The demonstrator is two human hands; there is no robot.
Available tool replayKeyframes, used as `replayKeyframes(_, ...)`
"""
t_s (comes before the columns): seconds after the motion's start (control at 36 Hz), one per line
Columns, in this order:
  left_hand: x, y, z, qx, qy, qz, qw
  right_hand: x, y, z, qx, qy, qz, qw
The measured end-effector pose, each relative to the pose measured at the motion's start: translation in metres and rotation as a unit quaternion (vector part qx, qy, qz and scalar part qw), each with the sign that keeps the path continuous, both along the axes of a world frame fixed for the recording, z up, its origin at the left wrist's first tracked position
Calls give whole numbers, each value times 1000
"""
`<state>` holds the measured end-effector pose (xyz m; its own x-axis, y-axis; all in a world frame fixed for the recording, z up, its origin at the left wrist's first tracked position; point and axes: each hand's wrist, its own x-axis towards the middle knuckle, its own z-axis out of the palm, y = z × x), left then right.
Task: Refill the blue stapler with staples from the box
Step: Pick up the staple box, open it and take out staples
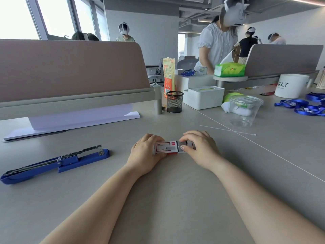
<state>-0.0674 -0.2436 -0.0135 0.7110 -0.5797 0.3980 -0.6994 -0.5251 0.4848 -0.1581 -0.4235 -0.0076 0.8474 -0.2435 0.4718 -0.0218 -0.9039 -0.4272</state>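
The blue stapler [54, 163] lies opened flat on the grey desk at the left, its metal staple channel facing up. A small white and red staple box [165, 148] rests on the desk in the middle. My left hand [146, 154] grips the box sleeve at its left end. My right hand [200, 148] pinches the inner tray [184, 144], which sticks out of the sleeve to the right and shows grey staple strips. The stapler lies well apart from both hands, to their left.
A white paper stack [73, 124] leans under the desk divider at the back left. A black mesh pen cup [174, 104], a white tissue box [204, 97], a clear plastic cup [244, 110], a white mug [291, 85] and blue lanyards [304, 106] stand behind and right. Several people work beyond.
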Motion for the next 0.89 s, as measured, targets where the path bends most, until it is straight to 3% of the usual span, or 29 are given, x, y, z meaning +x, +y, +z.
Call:
replayKeyframes(0.25,-2,0,2,6,5,5,1000,3,3,-1,-7,23,-3,1000)
replayKeyframes(0.42,-2,0,1,15,0,13,1000,2,4,2,14,-11,-2,1000)
replayKeyframes(0.61,-1,-1,0,33,-4,22,999,0,2,4,87,-23,-12,996)
replayKeyframes(0.72,-1,0,1,38,4,45,998,-2,-1,8,198,-5,-45,979)
replayKeyframes(0.81,-1,2,1,39,16,67,997,-9,-4,12,290,52,-69,953)
replayKeyframes(0.89,0,1,0,51,24,76,995,-10,-7,10,303,112,-87,942)
